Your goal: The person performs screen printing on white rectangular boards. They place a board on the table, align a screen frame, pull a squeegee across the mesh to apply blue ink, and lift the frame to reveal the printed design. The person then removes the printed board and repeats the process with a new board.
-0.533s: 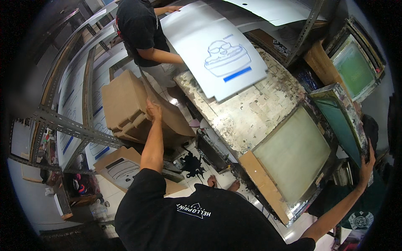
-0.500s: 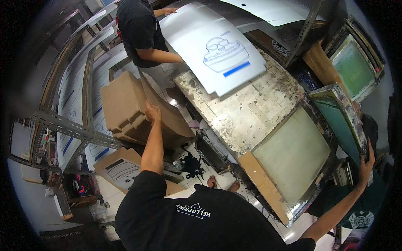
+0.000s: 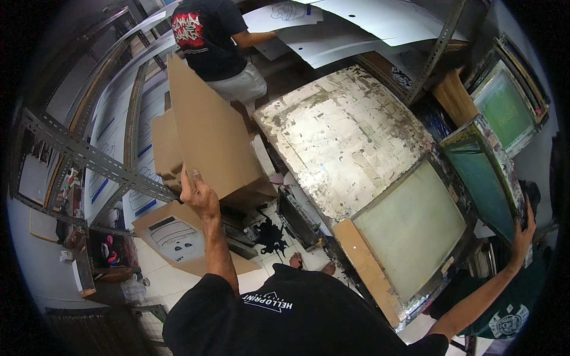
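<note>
Seen from above, a person in a black shirt stands at the near side of a cluttered workroom, arms spread wide. The left hand (image 3: 200, 194), at left, pinches the near lower edge of a tall tan cardboard sheet (image 3: 211, 127); the hidden thumb leaves the exact grip hard to tell. The sheet stands nearly upright, rising beyond the fingers and leaning away, probably held by its edge so it separates from the cardboard stack (image 3: 168, 142) on its far left.

The right hand (image 3: 522, 228), at far right, is curled around the near end of a teal-meshed screen frame (image 3: 481, 172). The frame tilts upward and stretches away from that hand, apparently steadied there so it does not drop toward the table (image 3: 350, 136).

That paint-flaked table lies between the hands and farther off, with a pale panel (image 3: 415, 231) on its near right part. Near the left forearm rests a printed cardboard piece (image 3: 178, 240). Farther off, a co-worker (image 3: 208, 35) faces white sheets (image 3: 332, 47).
</note>
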`<state>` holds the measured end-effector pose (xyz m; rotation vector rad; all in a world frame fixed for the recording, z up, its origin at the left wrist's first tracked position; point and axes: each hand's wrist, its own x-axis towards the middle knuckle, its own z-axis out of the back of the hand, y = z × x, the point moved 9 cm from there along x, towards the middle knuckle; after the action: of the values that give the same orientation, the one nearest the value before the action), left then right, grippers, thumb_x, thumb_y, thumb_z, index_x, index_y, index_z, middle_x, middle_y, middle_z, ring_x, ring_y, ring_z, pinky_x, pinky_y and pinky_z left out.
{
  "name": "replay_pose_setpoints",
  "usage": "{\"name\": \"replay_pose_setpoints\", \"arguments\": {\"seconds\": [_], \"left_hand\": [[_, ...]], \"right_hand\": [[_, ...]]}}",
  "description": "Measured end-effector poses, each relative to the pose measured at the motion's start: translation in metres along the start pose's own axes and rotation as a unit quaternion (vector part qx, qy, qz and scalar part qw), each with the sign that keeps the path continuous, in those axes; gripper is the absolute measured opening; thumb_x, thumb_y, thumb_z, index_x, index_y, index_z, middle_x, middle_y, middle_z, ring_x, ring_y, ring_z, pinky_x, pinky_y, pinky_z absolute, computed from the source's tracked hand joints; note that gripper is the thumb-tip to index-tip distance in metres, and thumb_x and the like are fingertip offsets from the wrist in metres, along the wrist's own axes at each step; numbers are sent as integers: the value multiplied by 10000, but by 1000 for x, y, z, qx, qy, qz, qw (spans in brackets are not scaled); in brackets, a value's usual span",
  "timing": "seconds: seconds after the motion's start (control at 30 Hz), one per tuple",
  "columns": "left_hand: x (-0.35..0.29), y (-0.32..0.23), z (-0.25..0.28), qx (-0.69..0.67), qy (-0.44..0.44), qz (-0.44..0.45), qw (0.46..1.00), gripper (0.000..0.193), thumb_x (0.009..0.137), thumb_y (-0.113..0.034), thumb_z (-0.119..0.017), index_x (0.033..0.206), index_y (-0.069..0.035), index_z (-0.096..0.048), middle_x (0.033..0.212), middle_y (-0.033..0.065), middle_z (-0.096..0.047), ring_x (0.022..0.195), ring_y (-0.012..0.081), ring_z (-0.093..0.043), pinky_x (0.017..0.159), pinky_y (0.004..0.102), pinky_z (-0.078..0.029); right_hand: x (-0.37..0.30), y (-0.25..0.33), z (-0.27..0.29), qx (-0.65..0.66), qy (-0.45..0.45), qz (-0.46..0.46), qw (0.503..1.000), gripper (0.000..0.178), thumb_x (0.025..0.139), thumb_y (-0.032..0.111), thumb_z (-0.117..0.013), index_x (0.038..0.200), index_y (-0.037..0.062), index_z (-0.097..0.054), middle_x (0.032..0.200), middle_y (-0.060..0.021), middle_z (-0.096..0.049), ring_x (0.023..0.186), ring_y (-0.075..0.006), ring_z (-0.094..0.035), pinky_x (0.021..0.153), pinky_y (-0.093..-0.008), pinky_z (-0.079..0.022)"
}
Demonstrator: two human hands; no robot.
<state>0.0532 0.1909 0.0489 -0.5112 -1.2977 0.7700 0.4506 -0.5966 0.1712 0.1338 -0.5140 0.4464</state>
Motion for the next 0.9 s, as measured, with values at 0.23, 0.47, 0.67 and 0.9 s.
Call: {"name": "replay_pose_setpoints", "arguments": {"seconds": [0.23,0.47,0.67,0.9], "left_hand": [[-63,-134,-4,-4,77,-187,979,350,891,64,-593,1238,70,-631,1093,274,-701,899,305,-735,769,357,-573],[-209,-192,-116,-110,348,-317,876,423,745,89,-622,1158,21,-676,1204,225,-675,1106,361,-678,904,449,-580],[-361,-204,-219,-94,447,-342,821,563,691,27,-646,1253,22,-611,1324,230,-603,1188,370,-629,929,452,-571],[-527,-293,-199,-86,614,-443,648,575,744,-39,-623,1291,112,-528,1404,319,-483,1303,460,-500,952,512,-530]], "right_hand": [[8,-19,2,-82,-28,-14,996,526,945,169,-594,1462,138,-501,1500,-80,-491,1417,-303,-399,1186,-447,-282],[10,-10,9,-69,-52,-41,995,478,961,264,-604,1424,155,-552,1450,-101,-542,1379,-301,-447,1167,-431,-297],[20,24,18,-28,-47,-92,994,510,926,271,-630,1419,163,-560,1433,-101,-558,1356,-298,-473,1165,-405,-307],[22,37,29,4,-103,-67,992,536,843,83,-680,1368,152,-598,1317,-122,-645,1188,-311,-606,1049,-382,-410]]}}
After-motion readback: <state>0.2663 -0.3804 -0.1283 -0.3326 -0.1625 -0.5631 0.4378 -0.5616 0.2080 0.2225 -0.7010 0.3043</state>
